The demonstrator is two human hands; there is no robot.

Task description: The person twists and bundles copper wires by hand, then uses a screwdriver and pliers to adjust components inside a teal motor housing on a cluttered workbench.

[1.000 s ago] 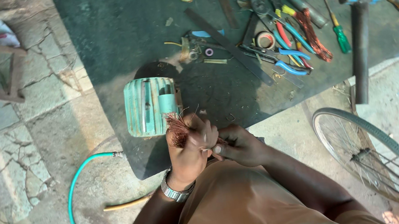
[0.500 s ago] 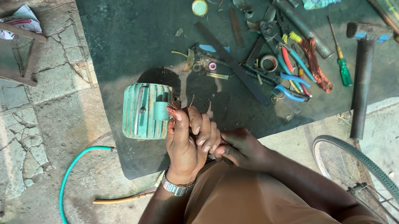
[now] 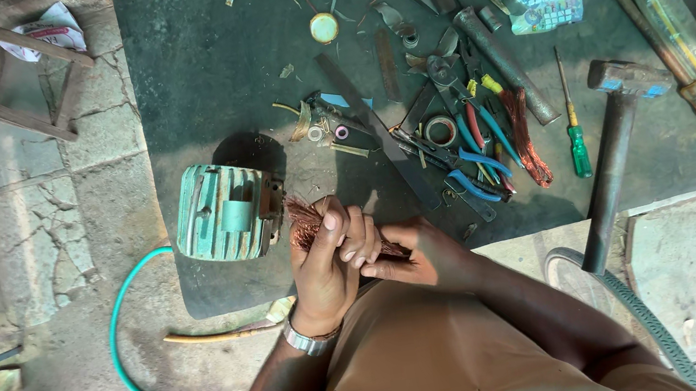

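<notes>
— What have the hands got?

— From my feed, the left hand point(image 3: 327, 258) is clenched round a bundle of copper wire point(image 3: 306, 220), just beside the green motor housing point(image 3: 222, 212) on the dark mat point(image 3: 211, 78).

— And the right?

— The right hand point(image 3: 417, 254) seems to grip the bundle's other end, probably steadying it; the left hides its fingers. Pliers point(image 3: 472, 163) and a hammer point(image 3: 613, 156) lie within reach.

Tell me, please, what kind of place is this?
Probably an open-air repair workshop on the ground. A green finned motor housing lies on a dark mat, with pliers, a screwdriver and a hammer scattered nearby.
</notes>
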